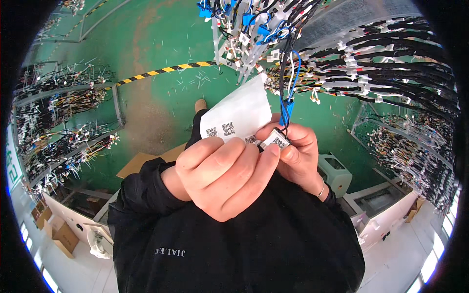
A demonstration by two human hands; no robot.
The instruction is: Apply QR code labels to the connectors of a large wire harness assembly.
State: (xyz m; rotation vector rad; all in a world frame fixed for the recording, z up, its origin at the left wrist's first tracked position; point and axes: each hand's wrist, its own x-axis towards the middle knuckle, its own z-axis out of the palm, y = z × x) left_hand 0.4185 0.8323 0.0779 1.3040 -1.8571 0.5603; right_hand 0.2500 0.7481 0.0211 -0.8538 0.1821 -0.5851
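Left hand [222,176] curled shut, pinching white paper label sheet [239,115] bearing small square black codes. Right hand [298,151] grips small white coded tag [276,140] on blue-black wire [287,93]. Hands touching, tight together. Black wire harness bundles [391,63] crowd above, right; green floor [156,53] open left.

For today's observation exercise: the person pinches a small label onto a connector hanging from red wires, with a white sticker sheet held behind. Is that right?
Not quite. In the head view the wires are blue and black, not red. The rest holds: both hands, left hand and right hand, pinch the label, sticker sheet behind.
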